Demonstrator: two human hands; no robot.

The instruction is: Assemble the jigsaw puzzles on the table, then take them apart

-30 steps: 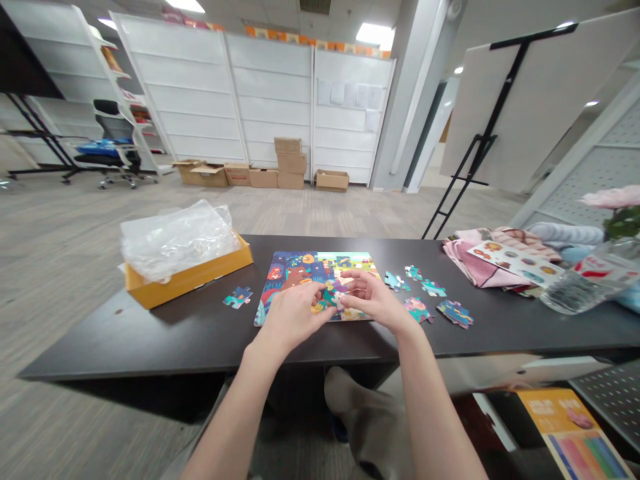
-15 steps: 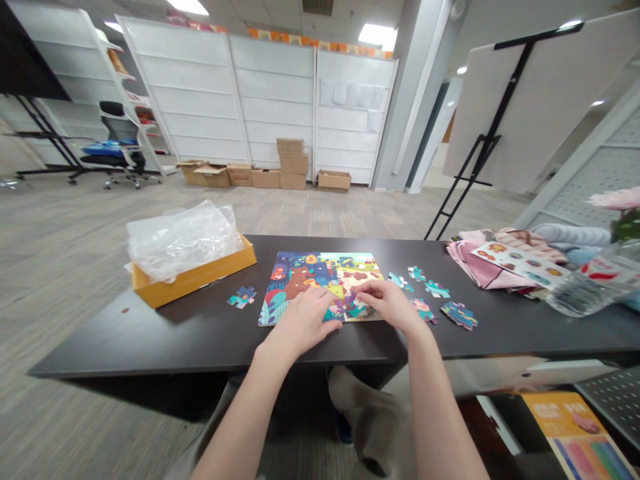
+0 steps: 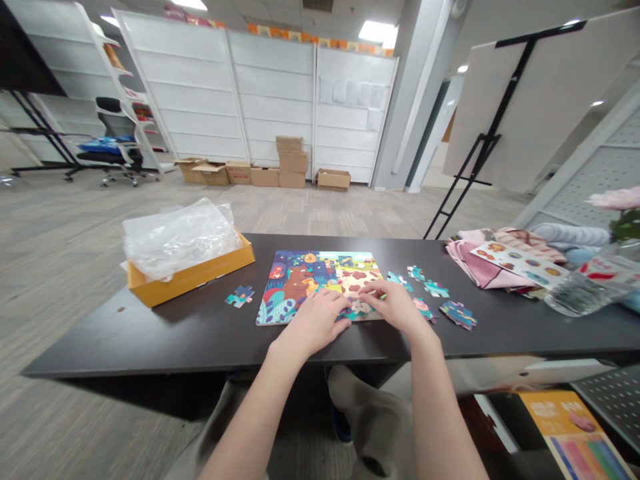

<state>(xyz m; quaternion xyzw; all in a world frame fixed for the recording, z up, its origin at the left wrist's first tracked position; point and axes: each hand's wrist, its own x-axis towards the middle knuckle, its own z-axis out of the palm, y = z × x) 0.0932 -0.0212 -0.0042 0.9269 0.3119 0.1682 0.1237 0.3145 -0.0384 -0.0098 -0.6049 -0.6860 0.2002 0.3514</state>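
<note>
A colourful jigsaw puzzle (image 3: 295, 280) with animal pictures lies on the dark table, largely filled in. My left hand (image 3: 320, 321) rests over its lower edge, fingers stretched out and the thumb reaching right. Beside it, my right hand (image 3: 395, 305) has thumb and fingers pinched at a puzzle piece (image 3: 361, 307) in the lower right part of the picture. The fingers partly cover that piece, and whether it sits fully flat is hidden. Several loose puzzle pieces (image 3: 437, 289) lie right of the right hand, and one loose piece (image 3: 240, 297) lies to the left.
A yellow box (image 3: 195, 277) holding clear plastic wrap (image 3: 183, 237) stands at the table's left end. On the right are folded cloths (image 3: 465, 263), a sticker sheet (image 3: 520, 263) and a clear glass vase (image 3: 575, 293). Below the right side is an orange package (image 3: 560, 420).
My left hand has slid right along the puzzle's lower edge, closer to my right hand. The right fingers have shifted slightly, and the piece beneath them appears flatter.
</note>
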